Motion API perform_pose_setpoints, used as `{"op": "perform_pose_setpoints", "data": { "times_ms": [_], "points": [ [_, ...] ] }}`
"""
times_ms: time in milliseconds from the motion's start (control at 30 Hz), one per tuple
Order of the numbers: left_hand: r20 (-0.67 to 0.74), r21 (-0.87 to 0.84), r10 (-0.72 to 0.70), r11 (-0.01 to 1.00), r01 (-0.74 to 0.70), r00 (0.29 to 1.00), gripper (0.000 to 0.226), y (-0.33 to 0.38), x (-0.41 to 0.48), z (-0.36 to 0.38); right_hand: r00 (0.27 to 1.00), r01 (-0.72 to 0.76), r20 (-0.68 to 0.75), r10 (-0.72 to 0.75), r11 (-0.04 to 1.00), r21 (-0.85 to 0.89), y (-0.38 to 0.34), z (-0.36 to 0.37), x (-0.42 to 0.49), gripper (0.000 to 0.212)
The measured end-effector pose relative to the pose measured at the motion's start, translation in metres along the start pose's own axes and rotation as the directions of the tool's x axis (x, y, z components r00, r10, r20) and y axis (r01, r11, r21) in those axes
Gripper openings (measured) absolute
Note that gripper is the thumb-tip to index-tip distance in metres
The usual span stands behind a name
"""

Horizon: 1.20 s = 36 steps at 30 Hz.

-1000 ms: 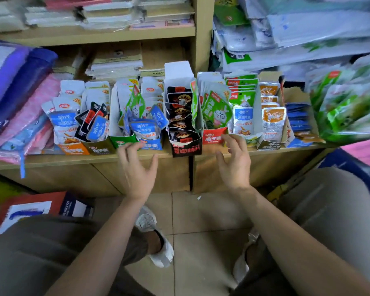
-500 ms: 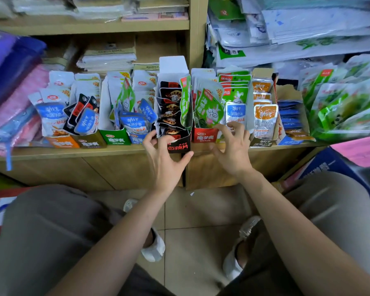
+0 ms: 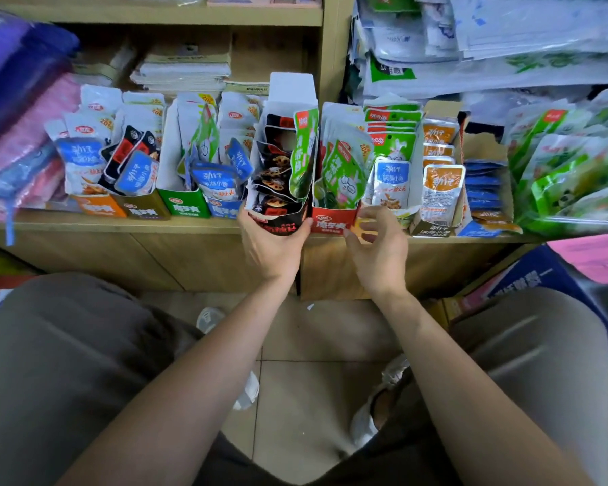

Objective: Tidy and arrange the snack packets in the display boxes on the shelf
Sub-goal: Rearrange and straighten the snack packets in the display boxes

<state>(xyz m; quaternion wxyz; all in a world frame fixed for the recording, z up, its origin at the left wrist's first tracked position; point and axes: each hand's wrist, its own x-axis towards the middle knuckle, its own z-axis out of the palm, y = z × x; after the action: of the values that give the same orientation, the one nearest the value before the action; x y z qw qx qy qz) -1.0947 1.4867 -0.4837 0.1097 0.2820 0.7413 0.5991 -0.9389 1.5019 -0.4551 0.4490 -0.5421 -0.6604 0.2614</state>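
Along the wooden shelf (image 3: pixel 85 226) stands a row of display boxes packed with snack packets (image 3: pixel 222 177). The box fronts and packets bear Chinese characters. A red oval logo shows on the red box (image 3: pixel 331 224) and the green box (image 3: pixel 185 205), and a yellow mark that looks like "20%" sits on several white packets, though the blur makes this unsure. The black box (image 3: pixel 283 224) holds dark packets printed with lotus-root slices, plus one green packet (image 3: pixel 304 152) leaning upright against its right wall. Its front end overhangs the shelf edge.

A second ago both hands hung loose before the shelf, touching nothing. Half a second ago the left was only arriving at the black box and the right lay with fingers spread over the blue-and-white packet (image 3: pixel 391 180). Since then the left has closed round the box, and the right has dropped lower and curled.

The left hand (image 3: pixel 271 250) grips the front of the black box from below, fingers on its left side and thumb on its right. The right hand (image 3: pixel 378 254), just beside the red box, has its fingers bent over the lip of the yellow-fronted box (image 3: pixel 361 226), thumb under it, apparently pinching that front wall. Both forearms reach forward between the person's bent knees.
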Motion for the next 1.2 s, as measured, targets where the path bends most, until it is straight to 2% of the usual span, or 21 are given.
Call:
{"op": "perform_pose_setpoints", "data": {
  "times_ms": [100,233,367,467,700,833,1000,1200],
  "points": [
    [0.0,-0.015,0.006,1.0,-0.006,1.0,0.091,0.001,0.0,-0.01,0.993,-0.119,0.029,0.116,0.984,0.135,-0.002,0.005,-0.005,0.045],
    [0.099,-0.058,-0.025,0.998,0.031,0.995,0.099,-0.007,0.0,-0.028,0.99,-0.137,0.062,0.129,0.979,0.154,-0.001,0.014,-0.009,0.06],
    [0.124,-0.107,-0.022,0.994,0.035,0.992,0.074,0.002,0.01,-0.039,0.986,-0.161,0.066,0.153,0.978,0.132,0.003,0.024,-0.009,0.072],
    [0.073,-0.185,0.025,0.983,-0.011,0.997,0.07,0.018,0.01,-0.052,0.983,-0.183,0.059,0.176,0.971,0.155,0.007,0.032,-0.003,0.078],
    [0.049,-0.274,0.187,0.947,-0.167,0.981,0.076,0.048,0.014,-0.107,0.993,-0.118,0.021,0.116,0.99,0.072,0.001,0.05,0.008,0.081],
    [0.056,-0.281,0.267,0.929,-0.242,0.962,0.075,0.057,0.019,-0.136,0.988,-0.15,0.042,0.146,0.981,0.124,-0.002,0.054,0.021,0.083],
    [0.011,-0.349,0.285,0.899,-0.264,0.958,0.079,0.068,0.03,-0.159,0.98,-0.2,0.069,0.189,0.949,0.245,-0.009,0.059,0.031,0.074],
    [-0.036,-0.361,0.304,0.884,-0.296,0.952,0.069,0.083,0.048,-0.176,0.978,-0.177,0.159,0.135,0.941,0.288,-0.016,0.071,0.039,0.063]
  ]
}}
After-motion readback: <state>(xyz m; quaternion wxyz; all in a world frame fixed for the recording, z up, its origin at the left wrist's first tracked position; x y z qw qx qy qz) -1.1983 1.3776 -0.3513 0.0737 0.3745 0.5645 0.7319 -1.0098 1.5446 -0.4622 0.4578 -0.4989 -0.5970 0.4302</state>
